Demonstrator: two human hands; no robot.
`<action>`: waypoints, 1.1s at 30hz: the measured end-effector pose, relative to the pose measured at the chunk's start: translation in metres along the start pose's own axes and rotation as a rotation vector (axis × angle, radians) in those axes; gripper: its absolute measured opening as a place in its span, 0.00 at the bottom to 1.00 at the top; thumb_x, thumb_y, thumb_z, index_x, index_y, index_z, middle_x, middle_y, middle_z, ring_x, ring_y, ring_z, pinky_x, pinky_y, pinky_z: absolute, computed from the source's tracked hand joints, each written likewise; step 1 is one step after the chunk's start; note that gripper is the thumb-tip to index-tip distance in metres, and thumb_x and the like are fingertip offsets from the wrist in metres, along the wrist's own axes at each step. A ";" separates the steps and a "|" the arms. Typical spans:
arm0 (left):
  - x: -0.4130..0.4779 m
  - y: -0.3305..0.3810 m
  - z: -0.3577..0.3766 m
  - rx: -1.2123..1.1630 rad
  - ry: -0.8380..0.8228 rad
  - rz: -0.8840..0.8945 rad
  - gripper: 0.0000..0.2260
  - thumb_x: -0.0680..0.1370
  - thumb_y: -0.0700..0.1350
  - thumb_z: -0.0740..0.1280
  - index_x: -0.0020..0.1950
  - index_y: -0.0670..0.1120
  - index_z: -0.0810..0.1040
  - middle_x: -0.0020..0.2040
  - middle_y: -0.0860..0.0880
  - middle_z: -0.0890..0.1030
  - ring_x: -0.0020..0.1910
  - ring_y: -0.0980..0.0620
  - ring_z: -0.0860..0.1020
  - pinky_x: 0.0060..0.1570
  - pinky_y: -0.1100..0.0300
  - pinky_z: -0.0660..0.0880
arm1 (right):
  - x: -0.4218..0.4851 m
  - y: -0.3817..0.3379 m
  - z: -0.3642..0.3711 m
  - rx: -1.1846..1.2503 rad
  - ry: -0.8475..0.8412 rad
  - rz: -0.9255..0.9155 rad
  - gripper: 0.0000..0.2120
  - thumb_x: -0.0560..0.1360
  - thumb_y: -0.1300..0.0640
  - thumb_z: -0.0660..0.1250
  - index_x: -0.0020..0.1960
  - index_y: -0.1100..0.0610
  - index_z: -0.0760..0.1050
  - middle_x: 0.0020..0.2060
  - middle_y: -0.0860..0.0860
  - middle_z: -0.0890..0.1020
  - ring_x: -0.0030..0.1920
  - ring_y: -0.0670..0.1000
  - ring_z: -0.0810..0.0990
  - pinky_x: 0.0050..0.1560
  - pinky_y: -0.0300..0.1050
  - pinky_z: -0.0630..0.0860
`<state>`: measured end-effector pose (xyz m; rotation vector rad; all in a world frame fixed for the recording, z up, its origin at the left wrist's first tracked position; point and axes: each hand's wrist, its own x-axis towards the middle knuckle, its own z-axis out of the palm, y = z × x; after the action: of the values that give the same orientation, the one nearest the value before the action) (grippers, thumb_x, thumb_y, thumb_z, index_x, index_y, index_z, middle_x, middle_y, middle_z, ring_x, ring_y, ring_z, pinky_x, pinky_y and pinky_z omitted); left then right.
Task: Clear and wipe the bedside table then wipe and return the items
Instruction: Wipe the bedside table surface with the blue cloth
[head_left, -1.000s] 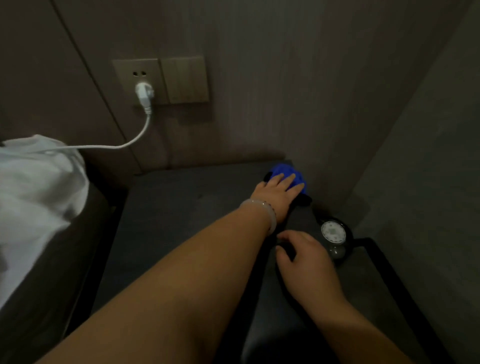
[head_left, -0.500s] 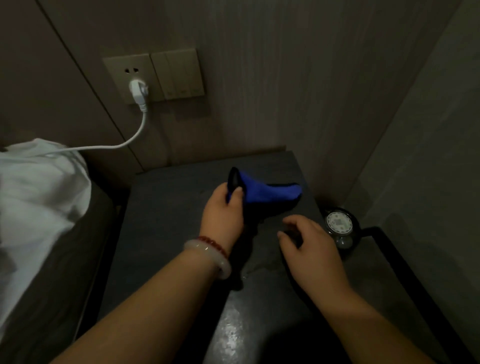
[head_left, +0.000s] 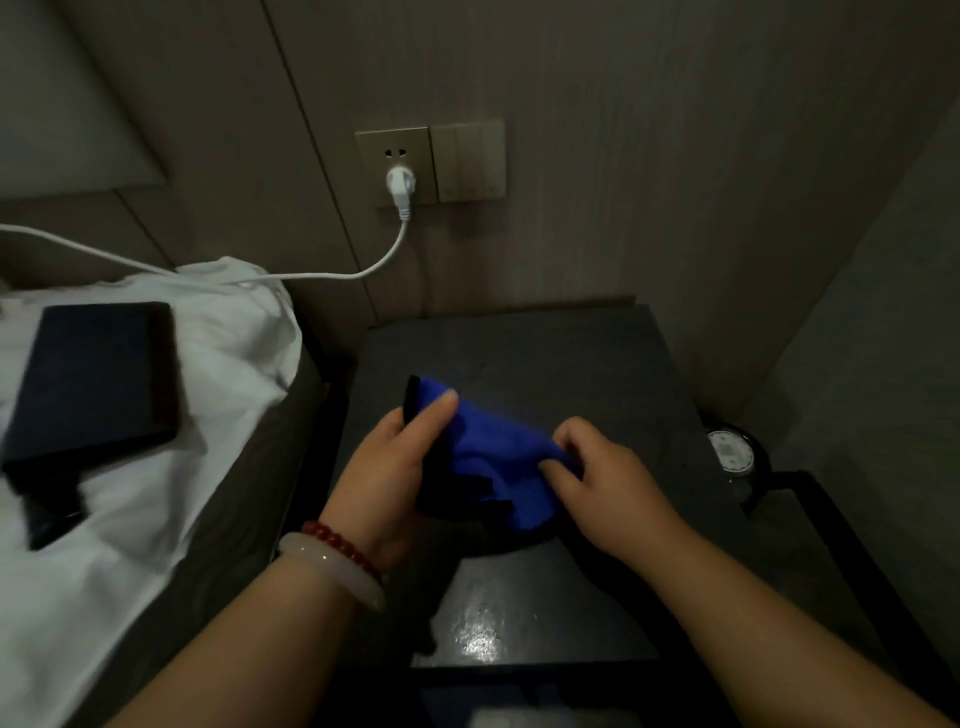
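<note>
A dim bedroom corner with a panelled wall, and the dark tabletop (head_left: 545, 353) sits in the middle of my view. The only thing over it is the blue cloth (head_left: 493, 452), held just above the tabletop's centre. My left grip (head_left: 389, 467) pinches the cloth's black-edged end between thumb and curled fingers. My right grip (head_left: 613, 483) pinches the opposite end with its fingers bent round the fabric. The cloth sags, bunched, between them.

Left of the tabletop, a dark flat case (head_left: 98, 374) lies on the bed's white sheet (head_left: 156, 519), with another dark item under it that I can't make out. Off the tabletop's right edge, lower down, is a small round dial (head_left: 730, 451), perhaps a clock. Above the tabletop's back edge a white plug (head_left: 400, 183) sits in the wall socket.

I judge the clearing is done, and the step in hand is readying the cloth, spreading or refolding it. A glossy patch near the tabletop's front edge suggests wiping is under way. The next move calls for a flat, clean face of cloth pressed onto the tabletop, or else a reach left for the case.
</note>
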<state>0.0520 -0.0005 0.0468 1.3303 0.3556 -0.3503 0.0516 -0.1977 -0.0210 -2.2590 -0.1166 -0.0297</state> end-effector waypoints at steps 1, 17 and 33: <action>0.001 -0.001 -0.007 0.098 0.069 0.033 0.13 0.75 0.49 0.69 0.58 0.48 0.77 0.54 0.42 0.84 0.50 0.44 0.84 0.53 0.45 0.79 | -0.002 -0.004 -0.002 -0.003 0.009 0.004 0.06 0.77 0.53 0.65 0.45 0.51 0.69 0.36 0.49 0.79 0.37 0.45 0.78 0.37 0.43 0.73; 0.005 -0.014 -0.016 0.210 0.325 0.078 0.09 0.80 0.51 0.62 0.54 0.50 0.80 0.51 0.46 0.84 0.50 0.45 0.83 0.56 0.43 0.78 | -0.011 0.011 -0.041 -0.036 0.122 0.142 0.11 0.78 0.47 0.62 0.46 0.55 0.70 0.35 0.49 0.76 0.36 0.45 0.75 0.31 0.33 0.65; -0.003 -0.026 0.013 0.454 0.229 0.048 0.17 0.79 0.41 0.64 0.65 0.56 0.72 0.60 0.51 0.76 0.54 0.49 0.79 0.55 0.45 0.78 | -0.032 0.032 -0.070 -0.089 0.257 0.238 0.02 0.77 0.55 0.65 0.48 0.50 0.72 0.43 0.50 0.79 0.44 0.50 0.78 0.41 0.44 0.72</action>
<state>0.0385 -0.0187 0.0281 1.8295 0.4512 -0.2451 0.0244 -0.2745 -0.0032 -2.3218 0.2958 -0.2004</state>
